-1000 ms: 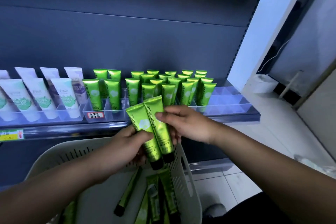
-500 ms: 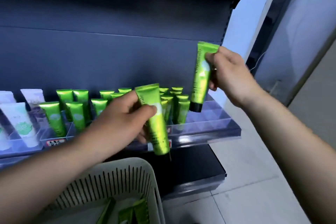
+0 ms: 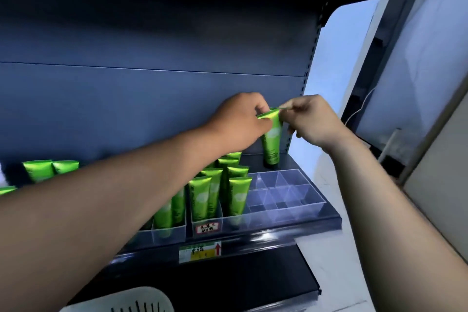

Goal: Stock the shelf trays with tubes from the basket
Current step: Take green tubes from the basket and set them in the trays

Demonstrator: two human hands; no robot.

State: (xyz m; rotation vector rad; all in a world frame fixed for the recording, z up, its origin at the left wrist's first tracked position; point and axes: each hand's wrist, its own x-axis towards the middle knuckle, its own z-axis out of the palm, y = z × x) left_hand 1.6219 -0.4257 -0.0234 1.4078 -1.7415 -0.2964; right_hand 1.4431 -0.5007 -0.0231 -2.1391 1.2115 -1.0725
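Left hand gripping green tube, right hand pinching its top

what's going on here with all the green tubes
A person is stocking a shop shelf. Both hands are up at the back right of the shelf: the left hand and right hand together hold one green tube upright, cap down, behind the clear divided tray. The tray's left compartments already hold standing green tubes, while its right compartments are empty. The rim of a pale basket shows at the bottom.
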